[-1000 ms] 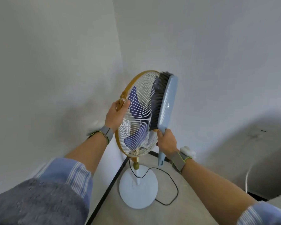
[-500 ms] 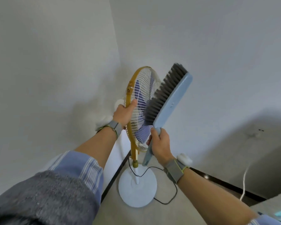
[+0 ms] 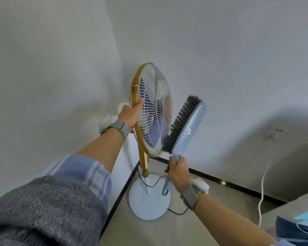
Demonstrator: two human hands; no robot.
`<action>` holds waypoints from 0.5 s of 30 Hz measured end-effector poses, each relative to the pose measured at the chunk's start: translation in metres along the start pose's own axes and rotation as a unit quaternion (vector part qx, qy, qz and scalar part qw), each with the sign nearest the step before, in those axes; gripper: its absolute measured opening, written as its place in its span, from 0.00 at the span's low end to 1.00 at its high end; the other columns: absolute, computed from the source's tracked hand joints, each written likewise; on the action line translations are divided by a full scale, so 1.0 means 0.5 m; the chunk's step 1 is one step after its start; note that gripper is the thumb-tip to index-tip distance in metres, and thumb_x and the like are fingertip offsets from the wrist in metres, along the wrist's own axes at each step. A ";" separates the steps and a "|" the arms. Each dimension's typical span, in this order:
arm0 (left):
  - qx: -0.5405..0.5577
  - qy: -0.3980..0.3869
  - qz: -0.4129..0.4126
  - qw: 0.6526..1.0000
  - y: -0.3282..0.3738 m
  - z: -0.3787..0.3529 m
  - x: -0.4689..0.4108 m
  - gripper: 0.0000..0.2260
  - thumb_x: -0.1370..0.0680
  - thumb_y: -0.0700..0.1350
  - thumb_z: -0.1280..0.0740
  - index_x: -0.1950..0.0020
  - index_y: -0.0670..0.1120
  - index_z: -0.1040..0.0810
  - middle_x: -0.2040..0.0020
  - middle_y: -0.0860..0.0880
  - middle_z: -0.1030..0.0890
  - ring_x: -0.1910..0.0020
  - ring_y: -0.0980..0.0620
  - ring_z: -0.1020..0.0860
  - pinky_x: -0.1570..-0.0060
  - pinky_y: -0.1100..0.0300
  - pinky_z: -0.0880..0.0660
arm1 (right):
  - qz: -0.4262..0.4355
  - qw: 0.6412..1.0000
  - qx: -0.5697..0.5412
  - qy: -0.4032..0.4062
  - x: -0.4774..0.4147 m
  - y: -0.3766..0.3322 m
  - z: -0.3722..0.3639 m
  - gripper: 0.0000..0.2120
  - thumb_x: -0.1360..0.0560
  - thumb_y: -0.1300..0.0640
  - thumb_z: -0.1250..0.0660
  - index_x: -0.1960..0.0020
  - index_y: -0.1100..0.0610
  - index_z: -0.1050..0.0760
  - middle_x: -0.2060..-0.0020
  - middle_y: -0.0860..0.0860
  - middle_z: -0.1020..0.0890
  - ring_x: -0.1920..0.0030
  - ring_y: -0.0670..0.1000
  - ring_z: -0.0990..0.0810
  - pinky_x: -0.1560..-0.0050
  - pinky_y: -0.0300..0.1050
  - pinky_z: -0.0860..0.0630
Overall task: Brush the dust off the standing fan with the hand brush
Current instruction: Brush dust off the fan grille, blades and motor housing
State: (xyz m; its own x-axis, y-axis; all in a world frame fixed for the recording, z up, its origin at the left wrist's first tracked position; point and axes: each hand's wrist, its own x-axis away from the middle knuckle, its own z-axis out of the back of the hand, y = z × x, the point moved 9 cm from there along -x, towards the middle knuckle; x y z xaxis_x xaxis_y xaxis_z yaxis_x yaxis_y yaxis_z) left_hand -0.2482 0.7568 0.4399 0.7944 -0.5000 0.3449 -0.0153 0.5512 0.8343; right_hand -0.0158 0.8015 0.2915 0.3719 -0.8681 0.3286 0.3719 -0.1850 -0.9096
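Observation:
The standing fan (image 3: 154, 96) stands in the room's corner, with a white wire grille, a yellow rim, blue blades and a round white base (image 3: 140, 205). My left hand (image 3: 131, 114) grips the rim on the fan's left side, thumb lying on the grille. In my right hand (image 3: 178, 172) is the handle of the light-blue hand brush (image 3: 188, 128). Its dark bristles face the grille, and their lower end lies at the grille's lower right edge. The fan head is turned edge-on, facing right.
White walls close in behind the fan on the left and rear. A black cord (image 3: 176, 211) runs from the base across the beige floor. A white cable (image 3: 262, 190) hangs at the right beside a surface edge with blue items (image 3: 302, 224) on it.
The fan head has swung from facing me to edge-on. The brush has come off the upper grille and dropped down to the right. My left hand has stayed on the rim.

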 end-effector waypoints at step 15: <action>0.012 0.006 -0.001 1.000 0.012 -0.001 -0.020 0.53 0.37 0.79 0.42 0.21 0.48 0.46 0.25 0.42 0.35 0.32 0.35 0.31 0.40 0.34 0.27 | 0.085 0.979 -0.075 -0.168 0.084 -0.089 -0.121 0.08 0.19 0.54 0.41 0.52 0.59 0.32 0.68 0.52 0.25 0.71 0.47 0.25 0.66 0.43 0.25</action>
State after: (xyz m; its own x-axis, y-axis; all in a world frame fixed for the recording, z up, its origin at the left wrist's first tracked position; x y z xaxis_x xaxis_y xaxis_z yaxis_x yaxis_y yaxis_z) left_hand -0.2559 0.7657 0.4413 0.8012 -0.4932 0.3389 -0.0286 0.5341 0.8449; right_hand -0.0681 0.7452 0.3305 0.6858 -0.6967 0.2103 0.1595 -0.1380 -0.9775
